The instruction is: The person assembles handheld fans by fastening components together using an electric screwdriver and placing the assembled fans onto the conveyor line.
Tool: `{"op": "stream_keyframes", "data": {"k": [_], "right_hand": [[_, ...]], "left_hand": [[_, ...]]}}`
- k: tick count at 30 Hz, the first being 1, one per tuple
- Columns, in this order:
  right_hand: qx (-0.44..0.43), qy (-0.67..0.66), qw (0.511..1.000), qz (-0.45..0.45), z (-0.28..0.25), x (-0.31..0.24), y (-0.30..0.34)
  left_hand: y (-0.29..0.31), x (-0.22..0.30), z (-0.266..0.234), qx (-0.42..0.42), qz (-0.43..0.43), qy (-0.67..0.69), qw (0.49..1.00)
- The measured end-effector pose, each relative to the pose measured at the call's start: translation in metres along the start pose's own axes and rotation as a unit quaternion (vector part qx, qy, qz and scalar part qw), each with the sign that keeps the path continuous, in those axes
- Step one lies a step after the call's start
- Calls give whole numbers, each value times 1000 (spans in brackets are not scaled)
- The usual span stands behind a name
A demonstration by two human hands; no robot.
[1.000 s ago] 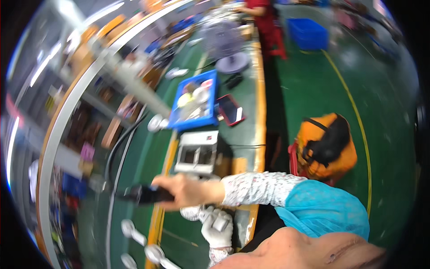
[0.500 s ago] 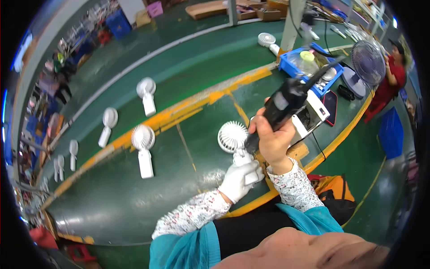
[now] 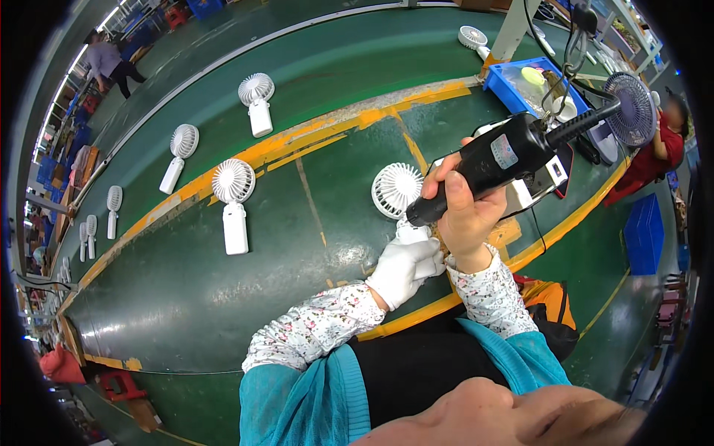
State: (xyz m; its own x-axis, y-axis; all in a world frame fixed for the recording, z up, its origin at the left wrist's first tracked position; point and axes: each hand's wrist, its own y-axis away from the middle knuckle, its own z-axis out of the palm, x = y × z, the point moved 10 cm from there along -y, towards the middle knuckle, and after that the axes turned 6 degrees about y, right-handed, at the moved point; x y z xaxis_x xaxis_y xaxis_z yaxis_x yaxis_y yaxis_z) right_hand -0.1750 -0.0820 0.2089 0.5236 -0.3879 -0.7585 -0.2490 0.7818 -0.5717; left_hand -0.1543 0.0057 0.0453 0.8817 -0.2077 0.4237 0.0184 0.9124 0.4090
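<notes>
My left hand (image 3: 404, 272), in a white glove, is closed round the handle of a small white handheld fan (image 3: 397, 190), whose round slatted head points away from me. My bare right hand (image 3: 470, 212) grips a black electric screwdriver (image 3: 487, 167) with a ribbed cable at its rear. The screwdriver slants down to the left, and its front end is at the neck of the held fan. Whether the bit touches the fan is hidden. Another white handheld fan (image 3: 234, 204) lies on the green bench to the left of my hands.
More white fans (image 3: 257, 102) lie along the green belt (image 3: 327, 82) beyond the yellow-taped edge. To the right are a blue bin (image 3: 513, 97) with parts, a white device (image 3: 547, 178) and a larger fan (image 3: 629, 108). A person in red (image 3: 662, 152) is at far right.
The screwdriver has tilted flatter, its front end now meeting the held fan's neck. The whole view has shifted, and the fans on the belt appear higher in it.
</notes>
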Motion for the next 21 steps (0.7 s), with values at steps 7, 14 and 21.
{"op": "stream_keyframes", "data": {"k": [7,14,21], "right_hand": [[-50,33,998,35,13,18,10],[-47,0,997,64,11,34,10],[-70,-34,994,82,10,25,14]], "left_hand": [[29,45,47,-115,350,-595,715],[1,11,-10,20,47,-44,998],[7,1,9,-47,-58,50,996]]}}
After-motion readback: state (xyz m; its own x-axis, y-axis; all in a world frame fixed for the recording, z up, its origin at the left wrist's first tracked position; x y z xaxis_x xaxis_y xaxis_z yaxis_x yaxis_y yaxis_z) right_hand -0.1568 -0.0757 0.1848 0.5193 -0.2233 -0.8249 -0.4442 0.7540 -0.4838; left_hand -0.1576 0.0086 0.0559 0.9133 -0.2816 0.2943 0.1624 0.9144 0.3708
